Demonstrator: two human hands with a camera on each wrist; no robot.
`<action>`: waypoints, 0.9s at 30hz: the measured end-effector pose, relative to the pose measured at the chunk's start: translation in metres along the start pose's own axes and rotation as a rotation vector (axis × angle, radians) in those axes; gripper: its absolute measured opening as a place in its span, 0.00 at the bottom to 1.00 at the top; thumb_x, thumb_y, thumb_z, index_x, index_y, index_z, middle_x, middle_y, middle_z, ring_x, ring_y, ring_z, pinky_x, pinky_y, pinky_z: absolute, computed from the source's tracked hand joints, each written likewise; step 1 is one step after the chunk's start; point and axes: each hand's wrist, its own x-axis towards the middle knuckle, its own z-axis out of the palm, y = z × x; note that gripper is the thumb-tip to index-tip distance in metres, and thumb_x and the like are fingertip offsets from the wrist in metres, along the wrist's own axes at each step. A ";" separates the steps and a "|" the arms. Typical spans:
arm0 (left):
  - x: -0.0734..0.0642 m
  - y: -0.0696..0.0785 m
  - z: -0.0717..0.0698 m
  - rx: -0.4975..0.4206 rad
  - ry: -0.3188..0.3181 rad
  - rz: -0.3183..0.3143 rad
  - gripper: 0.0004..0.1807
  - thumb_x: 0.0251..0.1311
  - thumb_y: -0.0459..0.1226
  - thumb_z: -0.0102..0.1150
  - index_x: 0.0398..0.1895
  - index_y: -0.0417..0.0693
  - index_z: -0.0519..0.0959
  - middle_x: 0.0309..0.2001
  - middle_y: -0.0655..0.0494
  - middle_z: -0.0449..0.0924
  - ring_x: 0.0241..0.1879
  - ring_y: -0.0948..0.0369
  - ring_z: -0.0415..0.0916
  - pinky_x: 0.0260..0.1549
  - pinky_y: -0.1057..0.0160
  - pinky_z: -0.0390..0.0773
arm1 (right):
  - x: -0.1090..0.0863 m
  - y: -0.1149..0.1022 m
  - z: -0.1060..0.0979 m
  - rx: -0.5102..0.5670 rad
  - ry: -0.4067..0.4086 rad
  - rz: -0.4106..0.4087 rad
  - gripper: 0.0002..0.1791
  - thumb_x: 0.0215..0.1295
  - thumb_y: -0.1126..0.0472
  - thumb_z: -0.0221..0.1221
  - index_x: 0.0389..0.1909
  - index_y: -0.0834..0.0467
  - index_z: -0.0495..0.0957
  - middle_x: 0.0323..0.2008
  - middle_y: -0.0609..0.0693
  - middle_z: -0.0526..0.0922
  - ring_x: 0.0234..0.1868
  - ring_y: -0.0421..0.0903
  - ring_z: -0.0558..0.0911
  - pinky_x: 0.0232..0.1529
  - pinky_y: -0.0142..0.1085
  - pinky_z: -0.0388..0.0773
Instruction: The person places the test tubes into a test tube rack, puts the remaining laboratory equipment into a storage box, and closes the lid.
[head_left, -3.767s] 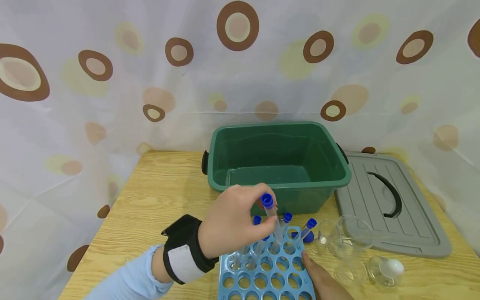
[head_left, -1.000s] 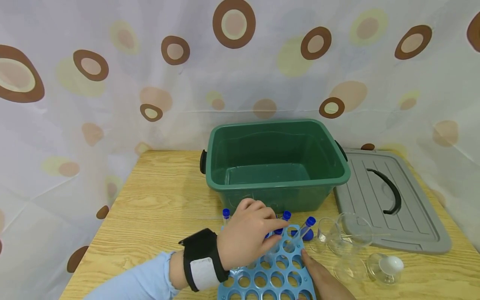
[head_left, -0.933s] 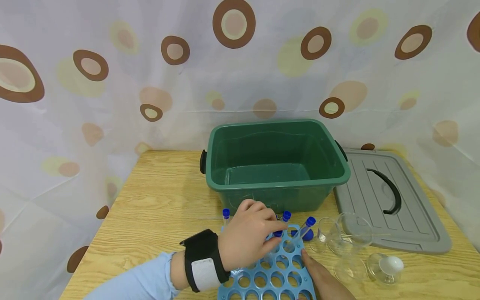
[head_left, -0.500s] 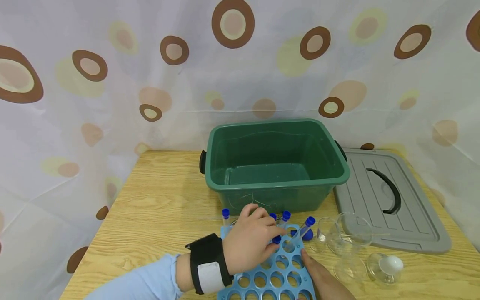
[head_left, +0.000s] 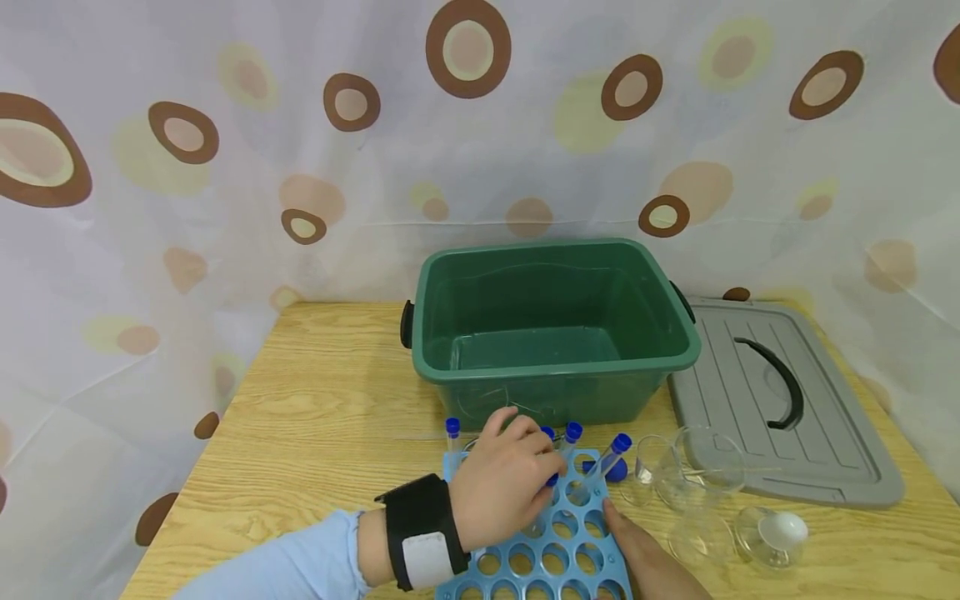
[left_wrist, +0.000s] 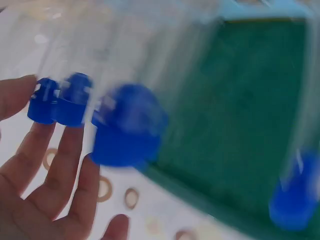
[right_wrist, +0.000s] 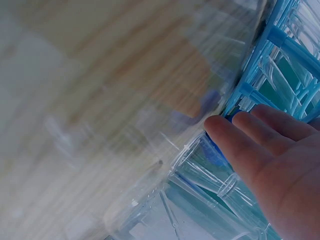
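Note:
Over the blue test tube rack [head_left: 522,552], my left hand [head_left: 498,492] pinches a clear test tube near its blue cap [head_left: 552,481], with the tube's lower part among the rack's holes. In the left wrist view, the left thumb and fingers [left_wrist: 67,170] lie on both sides of blue caps [left_wrist: 44,100]. More blue-capped test tubes [head_left: 611,457] stand in the rack, some tilted; the hand hides part of them. My right hand [head_left: 647,554] holds the rack's right side. In the right wrist view, its fingers [right_wrist: 250,145] lie against the rack's frame.
Behind the rack is an open green bin [head_left: 555,379] with black handles. A grey lid [head_left: 787,408] lies to its right. Clear glassware [head_left: 705,475], a piece with a white bulb [head_left: 782,532] and a dark blue bulb [head_left: 617,471] lie right of the rack.
Since the earlier frames, the left hand has moved a tube from above the rack down and slightly left among the holes. The right hand has stayed on the rack's side.

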 end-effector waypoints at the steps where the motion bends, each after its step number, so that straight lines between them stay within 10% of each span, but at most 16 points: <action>1: -0.002 0.001 0.001 0.038 0.039 0.012 0.06 0.56 0.45 0.63 0.37 0.63 0.82 0.39 0.67 0.81 0.47 0.64 0.73 0.59 0.57 0.65 | 0.000 0.001 0.001 -0.005 0.007 -0.007 0.49 0.62 0.34 0.50 0.74 0.45 0.32 0.63 0.66 0.67 0.59 0.62 0.72 0.49 0.44 0.76; 8: -0.033 0.006 -0.003 -0.041 0.369 0.057 0.12 0.48 0.43 0.68 0.38 0.58 0.81 0.38 0.66 0.80 0.42 0.67 0.74 0.51 0.66 0.70 | -0.001 0.001 0.000 -0.025 -0.013 0.032 0.55 0.57 0.34 0.55 0.74 0.44 0.31 0.64 0.66 0.66 0.60 0.60 0.72 0.49 0.41 0.76; 12: -0.065 0.004 0.001 -0.131 0.425 0.019 0.11 0.42 0.41 0.70 0.31 0.56 0.80 0.31 0.66 0.78 0.35 0.67 0.74 0.40 0.70 0.72 | -0.002 -0.002 -0.005 -0.050 -0.054 0.068 0.60 0.53 0.37 0.61 0.74 0.46 0.29 0.65 0.65 0.65 0.57 0.66 0.72 0.48 0.43 0.77; 15: -0.084 0.000 0.012 -0.150 0.318 -0.098 0.16 0.39 0.45 0.72 0.33 0.53 0.79 0.33 0.65 0.78 0.35 0.66 0.74 0.37 0.68 0.73 | -0.003 -0.004 -0.008 -0.080 -0.045 0.071 0.61 0.52 0.37 0.62 0.74 0.48 0.29 0.64 0.65 0.66 0.57 0.65 0.73 0.47 0.44 0.77; 21: -0.102 -0.013 0.035 -0.356 -0.124 -0.461 0.43 0.42 0.56 0.69 0.58 0.39 0.71 0.57 0.48 0.73 0.56 0.51 0.71 0.52 0.49 0.73 | -0.002 -0.009 -0.009 -0.073 -0.012 0.086 0.62 0.49 0.41 0.66 0.74 0.48 0.33 0.63 0.65 0.67 0.57 0.64 0.73 0.48 0.44 0.77; 27: -0.112 -0.020 0.060 -0.462 -0.344 -0.529 0.54 0.40 0.68 0.61 0.66 0.42 0.65 0.68 0.47 0.61 0.66 0.47 0.61 0.58 0.42 0.64 | 0.001 -0.013 -0.007 -0.086 0.020 0.053 0.64 0.44 0.39 0.68 0.74 0.48 0.36 0.62 0.65 0.69 0.56 0.64 0.74 0.47 0.47 0.77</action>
